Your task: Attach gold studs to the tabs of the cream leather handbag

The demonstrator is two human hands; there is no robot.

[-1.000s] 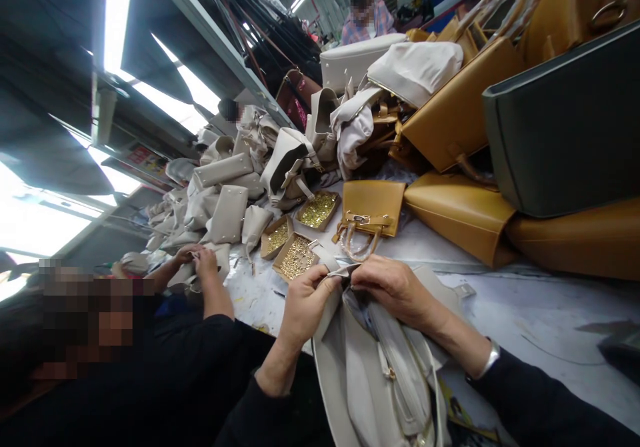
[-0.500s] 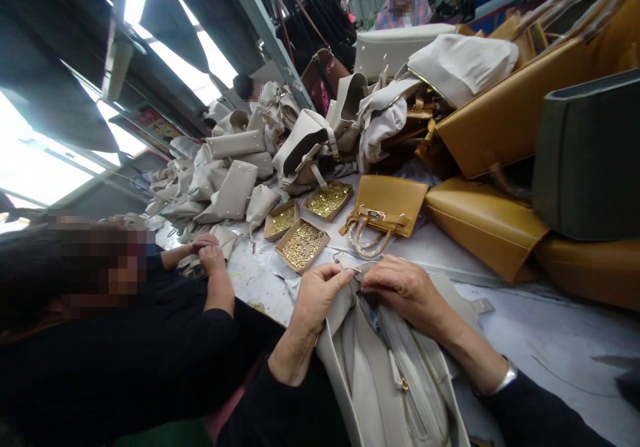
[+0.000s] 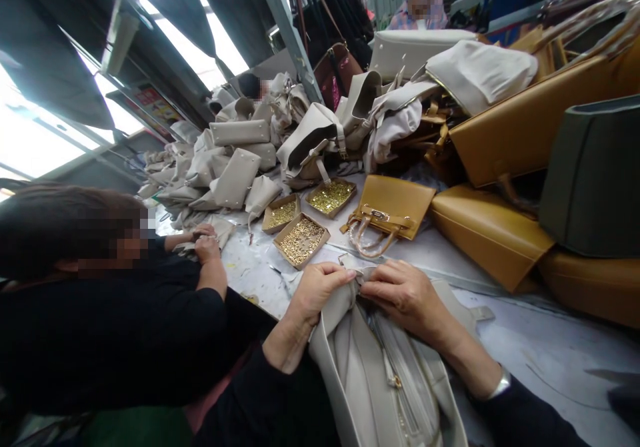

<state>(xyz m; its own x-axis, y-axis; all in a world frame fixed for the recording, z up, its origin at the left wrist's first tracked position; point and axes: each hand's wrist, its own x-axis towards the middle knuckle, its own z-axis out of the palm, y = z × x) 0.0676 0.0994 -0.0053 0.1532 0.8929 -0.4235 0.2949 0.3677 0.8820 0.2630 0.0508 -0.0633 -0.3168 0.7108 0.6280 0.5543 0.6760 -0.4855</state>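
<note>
Beige bag (image 3: 367,367) sits right below the fingers, mouth open, body toward the wearer, likely so the rim and inside are easy to see. Left hand (image 3: 317,293): thumb and fingers pinched on the rim, no gap, probably as anchor. Right hand (image 3: 407,299): fingers closed on the same edge, just beside, presumably for fine control; can't tell if they hide a small part. Cardboard box (image 3: 316,252) of gold pieces (image 3: 293,241) on the counter (image 3: 540,360), just beyond the left fingers: short reach, I'd guess. Mustard bag (image 3: 400,197) lies beyond the right fingers, clear of them.
</note>
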